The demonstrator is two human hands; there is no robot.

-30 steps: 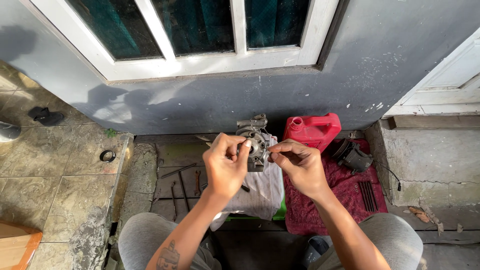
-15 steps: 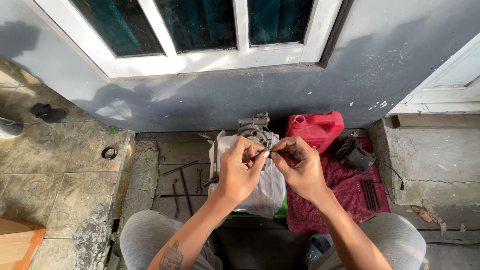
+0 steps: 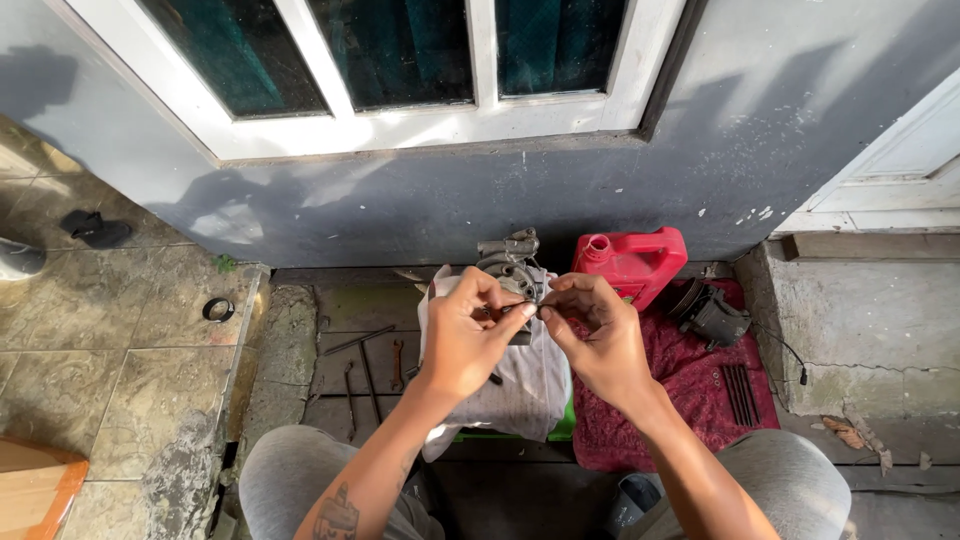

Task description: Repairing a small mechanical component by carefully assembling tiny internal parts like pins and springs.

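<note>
part: a grey metal engine part (image 3: 508,262) with ports and small levers on top, likely a carburettor, is seen upright just beyond the fingertips; its lower half is hidden by the hands.
small piece: something tiny is pinched between both hands in front of the part; too small to be told.
left hand (image 3: 462,335): curled narrow, thumb and forefinger pinched on the small piece, touching the right fingertips.
right hand (image 3: 597,335): curled narrow, fingertips pinched on the same piece.
cloth: a grey-white rag (image 3: 520,390) is spread under the hands and under the part, on the dark floor.
container: a red plastic jug (image 3: 632,262) with an open round spout and moulded handle is laid on its side, just right of the part, by the grey wall; contents are not shown.
red mat (image 3: 690,400): a dark metal part (image 3: 712,315) and a row of thin rods (image 3: 738,392) are laid on it.
tools: spanners (image 3: 372,365) are laid left of the rag.
ring: a black ring (image 3: 217,309) is laid on the tiles, well apart.
</note>
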